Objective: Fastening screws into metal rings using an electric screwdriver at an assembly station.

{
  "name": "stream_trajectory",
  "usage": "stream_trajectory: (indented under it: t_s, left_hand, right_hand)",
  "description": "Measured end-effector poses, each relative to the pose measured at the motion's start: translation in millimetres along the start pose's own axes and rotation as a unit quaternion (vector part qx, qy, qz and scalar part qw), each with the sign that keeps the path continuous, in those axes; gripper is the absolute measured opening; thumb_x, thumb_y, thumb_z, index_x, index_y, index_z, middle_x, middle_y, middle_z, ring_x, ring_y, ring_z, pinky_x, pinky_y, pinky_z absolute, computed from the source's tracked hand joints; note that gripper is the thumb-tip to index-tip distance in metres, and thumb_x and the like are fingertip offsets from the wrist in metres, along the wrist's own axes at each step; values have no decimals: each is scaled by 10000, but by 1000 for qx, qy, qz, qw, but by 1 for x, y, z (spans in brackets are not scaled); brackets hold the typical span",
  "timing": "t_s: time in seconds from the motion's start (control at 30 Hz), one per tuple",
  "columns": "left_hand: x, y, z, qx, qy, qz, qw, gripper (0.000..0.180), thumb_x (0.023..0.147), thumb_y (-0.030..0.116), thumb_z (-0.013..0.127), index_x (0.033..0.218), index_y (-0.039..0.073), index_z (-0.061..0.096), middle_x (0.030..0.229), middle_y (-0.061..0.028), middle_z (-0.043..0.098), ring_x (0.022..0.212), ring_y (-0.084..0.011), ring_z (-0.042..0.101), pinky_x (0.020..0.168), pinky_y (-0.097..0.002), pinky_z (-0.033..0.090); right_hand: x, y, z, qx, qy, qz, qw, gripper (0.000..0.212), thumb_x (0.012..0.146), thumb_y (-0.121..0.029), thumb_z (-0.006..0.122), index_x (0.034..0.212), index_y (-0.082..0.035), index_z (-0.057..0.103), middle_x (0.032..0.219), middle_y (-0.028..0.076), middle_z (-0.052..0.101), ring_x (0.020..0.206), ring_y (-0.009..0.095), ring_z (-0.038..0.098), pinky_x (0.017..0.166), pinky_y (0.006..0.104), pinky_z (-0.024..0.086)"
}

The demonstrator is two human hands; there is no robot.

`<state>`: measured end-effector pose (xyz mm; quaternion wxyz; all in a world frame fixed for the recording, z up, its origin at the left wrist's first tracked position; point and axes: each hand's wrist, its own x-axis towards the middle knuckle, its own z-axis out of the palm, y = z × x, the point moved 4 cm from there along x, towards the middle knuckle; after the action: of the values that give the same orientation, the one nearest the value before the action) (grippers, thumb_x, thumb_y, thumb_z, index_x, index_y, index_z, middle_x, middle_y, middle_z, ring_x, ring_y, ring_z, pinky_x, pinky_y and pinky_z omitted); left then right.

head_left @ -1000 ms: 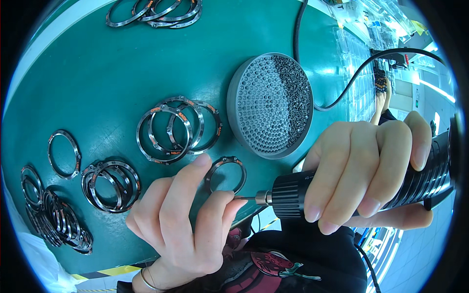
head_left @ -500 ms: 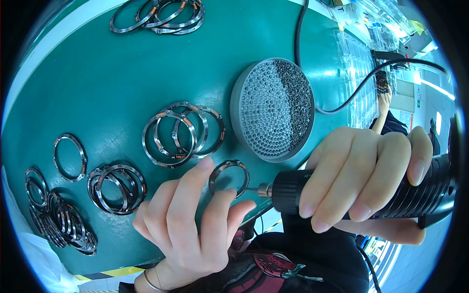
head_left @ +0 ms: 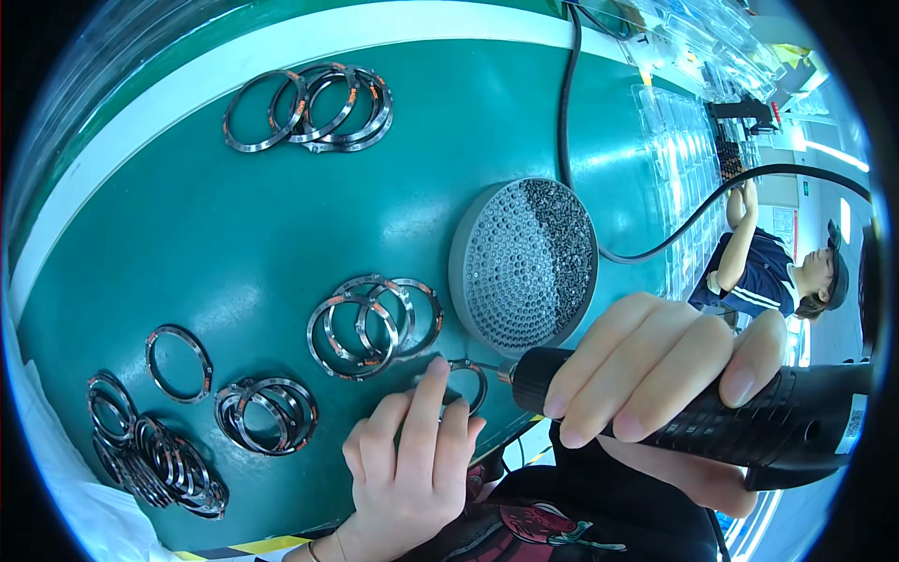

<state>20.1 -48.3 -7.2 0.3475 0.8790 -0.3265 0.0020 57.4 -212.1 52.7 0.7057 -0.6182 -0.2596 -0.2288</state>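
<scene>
A black electric screwdriver [head_left: 698,417] lies across my right hand [head_left: 655,375], whose fingers wrap round its body. Its thin bit points left and meets the right edge of a dark metal bezel ring [head_left: 482,386]. On the near side of that ring is my left hand [head_left: 407,468], with fingertips and thumb on it, holding it against the green table. These fingers hide the ring's left part. Just beyond, several overlapping bezel rings [head_left: 348,377] with orange markings lie together. A round grey dish [head_left: 496,272] stands close by, its dimpled floor partly covered with tiny dark screws.
More rings lie in a far group [head_left: 265,148], a left cluster [head_left: 267,453] and a near-left heap [head_left: 178,473]; one single ring [head_left: 178,401] lies apart. A black cable [head_left: 566,112] crosses the table. Clear plastic trays [head_left: 670,140] line the right side, where another person [head_left: 758,248] sits.
The view has shifted, so the table's things appear lower and further right. My left index finger now reaches over the ring's left side. The bit is now at the ring's edge.
</scene>
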Motion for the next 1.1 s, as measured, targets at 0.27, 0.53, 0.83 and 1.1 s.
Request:
stream_trajectory:
  t_s: [0.27,0.53,0.83,1.1]
  left_hand:
    - [2,0,0,3,6,8,1000,274,762,177,768,945,6,658,1249,-180,596,939,-299,518,805,-379,405]
    - [1,-2,0,11,3,9,1000,275,764,172,767,953,6,656,1252,-183,597,934,-293,519,805,-375,406]
    - [-2,-3,1,1,4,14,1000,272,773,156,753,976,6,651,1254,-190,595,935,-290,517,812,-371,403]
    - [2,-2,-2,10,-12,10,1000,263,785,156,745,975,-2,653,1248,-199,593,940,-292,514,817,-365,402]
  right_hand:
    - [2,5,2,19,11,3,1000,592,881,-475,672,1059,-22,335,733,125,586,420,201,607,352,312,541]
    - [3,6,7,11,9,-15,1000,589,884,-462,674,1053,-17,328,713,114,575,409,198,600,341,308,535]
    - [2,7,8,6,53,-33,998,585,882,-436,686,1047,-9,322,702,105,566,402,188,596,337,294,531]
    - [3,7,5,9,16,7,1000,596,875,-440,694,1051,-4,327,700,104,563,400,182,594,330,281,527]
